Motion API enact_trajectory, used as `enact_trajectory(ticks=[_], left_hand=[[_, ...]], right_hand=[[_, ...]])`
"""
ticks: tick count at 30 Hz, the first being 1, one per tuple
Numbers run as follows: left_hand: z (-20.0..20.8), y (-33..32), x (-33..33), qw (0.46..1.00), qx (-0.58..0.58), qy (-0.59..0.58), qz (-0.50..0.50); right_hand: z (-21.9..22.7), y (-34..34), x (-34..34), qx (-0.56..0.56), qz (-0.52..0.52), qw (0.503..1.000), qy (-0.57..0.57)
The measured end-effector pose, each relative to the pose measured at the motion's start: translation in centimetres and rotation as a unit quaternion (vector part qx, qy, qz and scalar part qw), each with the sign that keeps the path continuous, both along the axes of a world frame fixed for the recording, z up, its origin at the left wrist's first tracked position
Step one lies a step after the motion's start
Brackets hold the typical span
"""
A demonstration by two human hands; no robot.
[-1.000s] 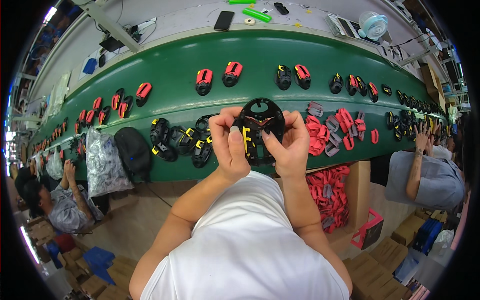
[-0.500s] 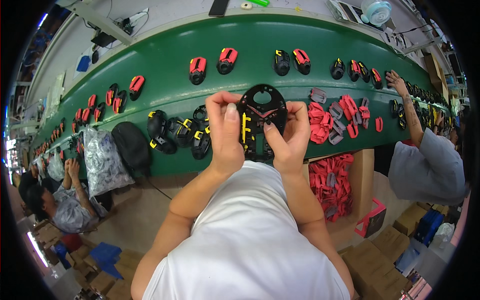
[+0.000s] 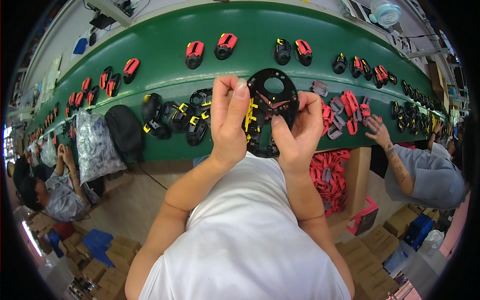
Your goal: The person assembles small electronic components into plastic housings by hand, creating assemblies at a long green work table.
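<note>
Between my hands, just above the near edge of the green belt, is an oval black plastic housing (image 3: pixel 286 106) with a round hole at its far end. A red V-shaped part shows in its middle, and a yellow plastic strip (image 3: pixel 250 114) runs along its left side. My left hand (image 3: pixel 229 120) pinches the left edge, with its thumb pointing up beside the strip. On the right edge my right hand (image 3: pixel 298 134) is closed, its thumb pressing the inner face near the red part. The fingers behind the housing are hidden.
Black housings with yellow clips (image 3: pixel 180 117) lie left of my hands, beside a black pouch (image 3: pixel 124 131) and a clear plastic bag (image 3: pixel 96 150). Red and grey parts (image 3: pixel 351 106) are at right. A carton (image 3: pixel 357 180) of red parts stands below. A co-worker's hand (image 3: pixel 378 131) reaches in.
The housing has tilted and shifted slightly up and right with both hands still on it. The right co-worker's hand has moved from the far row of units toward the red parts.
</note>
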State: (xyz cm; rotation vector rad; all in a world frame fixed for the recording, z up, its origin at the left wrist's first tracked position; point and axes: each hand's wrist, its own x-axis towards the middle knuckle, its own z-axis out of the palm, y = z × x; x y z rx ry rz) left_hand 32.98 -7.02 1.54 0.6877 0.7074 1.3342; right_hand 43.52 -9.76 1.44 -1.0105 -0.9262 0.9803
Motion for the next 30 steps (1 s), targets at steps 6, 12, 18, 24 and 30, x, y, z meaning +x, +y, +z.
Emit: enact_trajectory(ticks=[6,12,18,24,30], left_hand=[[-0.3,-0.7,-0.3,0.991,0.1,0.073,0.049],[-0.6,-0.5,-1.6,0.971,0.14,0.187,0.04],[-3.0,2.1,-1.9,0.965,0.082,0.246,0.041],[-13.2,17.0,-13.1,0.516,0.269,0.755,0.302],[-22.5,23.4,-21.2,0.432,0.17,0.87,0.169]], right_hand=[[-0.5,-0.3,0.2,-0.035,0.057,0.997,0.039],[-0.7,-0.3,-0.8,-0.019,0.056,0.998,0.037],[-3.9,0.5,1.3,-0.05,0.091,0.995,0.009],[-13.9,-0.6,11.4,-0.263,-0.033,0.932,-0.246],[-20.9,-3.4,16.2,-0.346,-0.107,0.873,-0.328]])
